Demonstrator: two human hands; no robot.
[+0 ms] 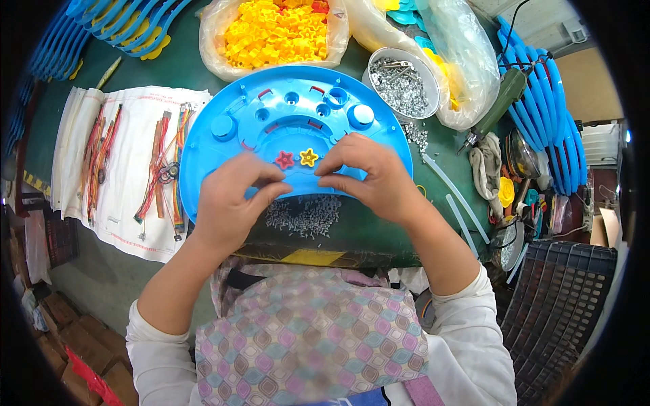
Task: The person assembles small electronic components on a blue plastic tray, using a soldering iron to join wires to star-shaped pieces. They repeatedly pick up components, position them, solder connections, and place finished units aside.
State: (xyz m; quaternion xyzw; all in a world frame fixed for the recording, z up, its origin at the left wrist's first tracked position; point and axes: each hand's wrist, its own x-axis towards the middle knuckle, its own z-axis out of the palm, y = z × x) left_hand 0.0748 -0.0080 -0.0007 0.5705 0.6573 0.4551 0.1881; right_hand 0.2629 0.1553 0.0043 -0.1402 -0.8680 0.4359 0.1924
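A blue curved plastic panel [203, 159] lies on the table before me, its moulded posts and recesses facing up. Near its inner edge sit a red star-shaped piece [284, 160] and a yellow star-shaped piece [309, 158], side by side. My left hand [237, 196] is over the panel's near left part, thumb and forefinger curved and a little apart, slightly blurred. Opposite it, my right hand [371, 170] is just right of the yellow star, its thumb and fingertips close but with a gap. Nothing shows in either hand.
Loose screws [305, 215] lie at the panel's near edge. Behind are a bag of yellow pieces [271, 34] and a bowl of screws [404, 84]. Wire bundles [162, 169] rest on white sheeting at left. A green power screwdriver [501, 101] and clear tubes [457, 196] are at right.
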